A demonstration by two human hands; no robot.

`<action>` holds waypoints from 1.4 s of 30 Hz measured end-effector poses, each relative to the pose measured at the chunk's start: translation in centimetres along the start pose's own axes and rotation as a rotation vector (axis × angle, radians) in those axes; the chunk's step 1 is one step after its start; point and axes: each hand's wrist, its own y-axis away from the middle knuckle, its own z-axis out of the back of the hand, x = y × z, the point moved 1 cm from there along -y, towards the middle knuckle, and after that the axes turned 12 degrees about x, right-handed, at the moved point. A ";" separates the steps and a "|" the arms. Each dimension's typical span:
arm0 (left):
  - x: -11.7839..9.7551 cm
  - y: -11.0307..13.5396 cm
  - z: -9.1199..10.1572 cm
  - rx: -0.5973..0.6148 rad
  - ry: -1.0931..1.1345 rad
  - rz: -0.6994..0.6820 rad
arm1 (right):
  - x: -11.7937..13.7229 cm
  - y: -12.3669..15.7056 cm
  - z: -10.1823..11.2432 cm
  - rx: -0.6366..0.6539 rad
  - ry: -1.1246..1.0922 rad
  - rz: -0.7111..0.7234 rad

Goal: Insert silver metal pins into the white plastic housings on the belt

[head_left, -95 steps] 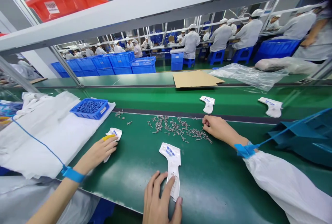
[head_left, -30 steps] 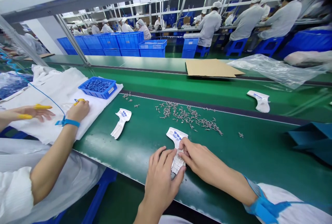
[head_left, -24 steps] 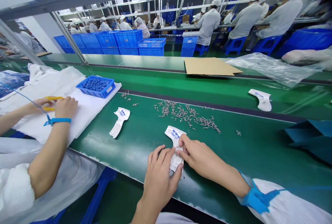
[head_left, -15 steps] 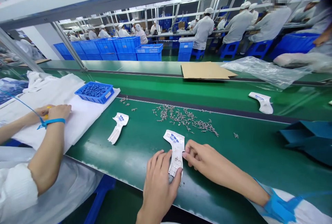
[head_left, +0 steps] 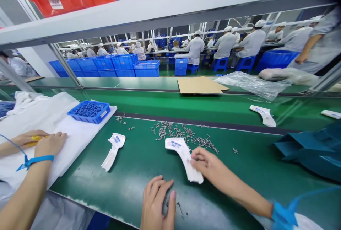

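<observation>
My right hand [head_left: 206, 165] pinches a white gun-shaped plastic shell [head_left: 182, 157] with blue print, lifting and turning it over the green bench [head_left: 239, 173]. My left hand [head_left: 157, 205] rests flat on the bench at its near edge, fingers together, holding nothing. A few small dark bits [head_left: 181, 210] lie just right of it. A scatter of small metal screws [head_left: 183, 134] lies beyond the shell. A second white shell [head_left: 113, 146] lies to the left.
A neighbouring person's hands [head_left: 39, 143] with a blue wrist strap rest on white foam [head_left: 53, 127] at left, near a blue tray of parts [head_left: 89, 111]. Another shell [head_left: 262, 114] rides the green conveyor. Cardboard [head_left: 199, 85], plastic bag [head_left: 250, 84], blue cover [head_left: 311, 148] at right.
My right hand has taken the shell off the bench and swung it rightwards. My left hand let go of it and slid back to the near edge. The neighbour's hands shifted left.
</observation>
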 end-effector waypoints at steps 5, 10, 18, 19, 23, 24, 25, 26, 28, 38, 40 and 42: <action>3.1 -0.9 4.4 -0.060 -0.167 0.010 | 0.1 -4.2 8.8 -0.319 0.061 -0.023; 7.8 -2.5 8.9 -0.171 -0.343 0.112 | -0.2 -9.4 17.0 -0.505 0.219 -0.055; 13.0 -3.2 9.6 -0.186 -0.691 0.284 | -1.5 -9.2 20.3 -0.604 0.712 -0.069; 13.2 -3.2 9.5 -0.175 -0.716 0.313 | -1.7 -8.5 19.8 -0.580 0.771 -0.057; 12.6 -3.1 8.4 -0.161 -0.704 0.327 | -2.5 -6.4 17.1 -0.408 0.953 0.020; 12.2 -3.0 8.2 -0.162 -0.683 0.307 | -2.6 -6.2 16.5 -0.366 0.982 0.032; 11.9 -3.0 8.0 -0.156 -0.654 0.283 | -2.7 -6.1 16.1 -0.336 1.005 0.035; 11.6 -3.0 8.1 -0.139 -0.611 0.253 | -2.8 -6.1 15.7 -0.317 1.022 0.033; 11.4 -3.3 8.8 -0.092 -0.514 0.190 | -3.0 -6.3 15.4 -0.303 1.041 0.020; 18.7 -10.9 23.3 0.213 -0.315 -0.091 | -2.5 -4.1 14.4 -0.287 0.815 0.057; 17.9 -12.3 25.1 0.168 -0.310 -0.086 | -2.4 -3.1 13.5 -0.260 0.694 0.059; 14.6 -13.3 25.4 0.100 -0.275 -0.101 | -2.5 -2.2 12.2 -0.213 0.548 0.053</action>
